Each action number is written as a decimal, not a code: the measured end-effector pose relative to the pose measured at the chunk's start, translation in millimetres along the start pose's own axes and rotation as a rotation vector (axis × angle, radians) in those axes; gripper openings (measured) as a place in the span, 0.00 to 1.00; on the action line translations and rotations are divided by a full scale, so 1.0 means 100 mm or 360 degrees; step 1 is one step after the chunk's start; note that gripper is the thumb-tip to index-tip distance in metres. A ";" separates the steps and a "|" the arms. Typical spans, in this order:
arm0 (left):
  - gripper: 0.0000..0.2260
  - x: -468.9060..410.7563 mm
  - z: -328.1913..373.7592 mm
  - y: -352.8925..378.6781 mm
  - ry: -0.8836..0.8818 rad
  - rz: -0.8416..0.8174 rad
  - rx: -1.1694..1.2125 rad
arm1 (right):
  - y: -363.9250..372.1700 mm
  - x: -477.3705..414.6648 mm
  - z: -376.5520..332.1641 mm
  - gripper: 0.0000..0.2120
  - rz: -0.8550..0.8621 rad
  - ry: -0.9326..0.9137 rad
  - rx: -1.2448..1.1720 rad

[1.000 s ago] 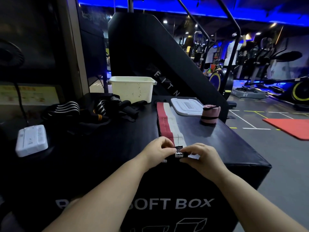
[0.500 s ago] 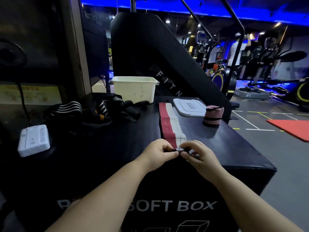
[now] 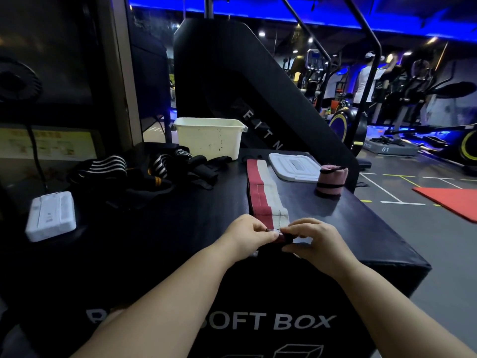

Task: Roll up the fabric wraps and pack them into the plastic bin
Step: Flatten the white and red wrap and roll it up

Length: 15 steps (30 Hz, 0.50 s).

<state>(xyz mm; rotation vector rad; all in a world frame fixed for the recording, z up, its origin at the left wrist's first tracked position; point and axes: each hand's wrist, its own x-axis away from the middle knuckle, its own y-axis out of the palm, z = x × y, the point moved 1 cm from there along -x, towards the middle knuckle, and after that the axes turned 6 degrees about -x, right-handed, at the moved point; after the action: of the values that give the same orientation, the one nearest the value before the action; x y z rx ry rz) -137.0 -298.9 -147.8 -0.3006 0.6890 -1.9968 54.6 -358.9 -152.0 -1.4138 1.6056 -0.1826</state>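
Observation:
A red and white fabric wrap (image 3: 263,192) lies stretched along the black soft box (image 3: 374,228), running away from me. Its near end is curled into a small tight roll at the box's front edge. My left hand (image 3: 247,235) and my right hand (image 3: 316,240) pinch that roll from either side. A rolled pink wrap (image 3: 331,180) stands upright at the right. The cream plastic bin (image 3: 210,136) sits at the back of the box. Its white lid (image 3: 294,166) lies flat beside the pink roll.
A heap of black and striped wraps (image 3: 144,169) lies at the back left. A white flat device (image 3: 51,215) rests at the far left. A black slanted machine panel rises behind the bin. People and exercise machines fill the floor at the right.
Both hands have shifted slightly away from me along the wrap, and the rolled end between the fingers has grown a little thicker.

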 end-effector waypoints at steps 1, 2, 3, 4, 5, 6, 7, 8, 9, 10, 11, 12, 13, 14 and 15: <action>0.16 0.00 -0.01 0.01 0.0032 0.0054 -0.0053 | 0.00 -0.01 -0.01 0.17 -0.0012 0.0010 -0.0007; 0.13 0.01 -0.01 0.00 0.0050 0.0130 -0.0081 | 0.00 -0.03 -0.01 0.17 -0.0033 0.0018 -0.0008; 0.12 0.03 -0.01 -0.01 0.0051 0.0189 -0.0069 | 0.00 -0.04 -0.01 0.16 -0.0058 0.0031 -0.0013; 0.12 0.03 -0.01 -0.01 0.0052 0.0214 -0.0032 | 0.00 -0.04 -0.01 0.16 -0.0080 0.0045 -0.0022; 0.11 0.04 -0.01 -0.02 0.0066 0.0198 0.0023 | -0.01 -0.05 0.00 0.16 -0.0094 0.0051 -0.0026; 0.10 0.06 -0.01 -0.02 0.0075 0.0164 0.0067 | 0.00 -0.05 0.02 0.15 -0.0103 0.0054 -0.0024; 0.10 0.07 -0.01 -0.02 0.0084 0.0129 0.0082 | 0.00 -0.05 0.04 0.15 -0.0114 0.0062 -0.0016; 0.10 0.08 -0.02 -0.03 0.0094 0.0113 0.0062 | 0.01 -0.05 0.06 0.14 -0.0128 0.0082 -0.0004; 0.12 0.08 -0.03 -0.04 0.0099 0.0111 0.0023 | 0.01 -0.06 0.07 0.14 -0.0138 0.0099 0.0010; 0.12 0.07 -0.04 -0.05 0.0105 0.0121 -0.0016 | 0.01 -0.07 0.08 0.13 -0.0145 0.0105 0.0023; 0.11 0.06 -0.04 -0.06 0.0115 0.0139 -0.0037 | 0.02 -0.09 0.09 0.12 -0.0149 0.0102 0.0031; 0.10 0.05 -0.05 -0.06 0.0121 0.0159 -0.0035 | 0.02 -0.10 0.09 0.11 -0.0151 0.0100 0.0035; 0.09 0.04 -0.05 -0.06 0.0127 0.0181 -0.0037 | 0.03 -0.12 0.09 0.11 -0.0154 0.0094 0.0043; 0.08 0.04 -0.04 -0.06 0.0138 0.0213 -0.0057 | 0.04 -0.13 0.09 0.10 -0.0153 0.0085 0.0046; 0.07 0.03 -0.04 -0.05 0.0152 0.0243 -0.0087 | 0.05 -0.13 0.10 0.11 -0.0147 0.0077 0.0043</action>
<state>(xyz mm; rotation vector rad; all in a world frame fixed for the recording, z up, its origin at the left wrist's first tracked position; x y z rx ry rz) -144.0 -298.1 -148.5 -0.1806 0.8042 -1.8583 56.6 -342.1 -153.3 -1.4735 1.5719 -0.2936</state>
